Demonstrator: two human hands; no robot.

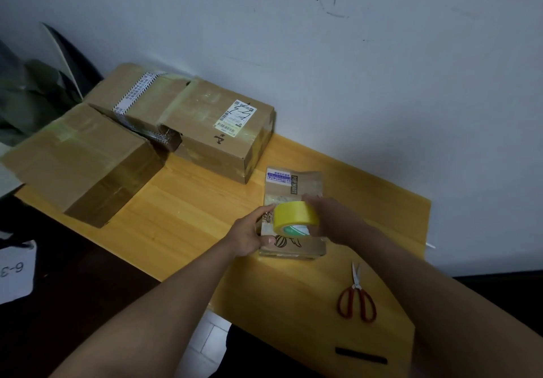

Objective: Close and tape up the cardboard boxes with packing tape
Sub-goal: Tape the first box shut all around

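Note:
A small flat cardboard box (pixel 293 185) printed "POP MART" lies on the wooden table (pixel 188 219) in front of me. My left hand (pixel 251 230) grips its left edge, thumb at the near corner. A yellow roll of packing tape (pixel 295 216) stands on edge over the box top. My right hand (pixel 326 219) grips the roll from the right side. Whether a strip of tape runs from the roll onto the box is not clear.
Two larger taped cardboard boxes stand at the back left, one with a shipping label (pixel 235 117), the other nearer the table's left edge (pixel 82 160). Red-handled scissors (pixel 357 298) lie at the front right. A black strip (pixel 361 354) lies near the front edge. A wall rises behind.

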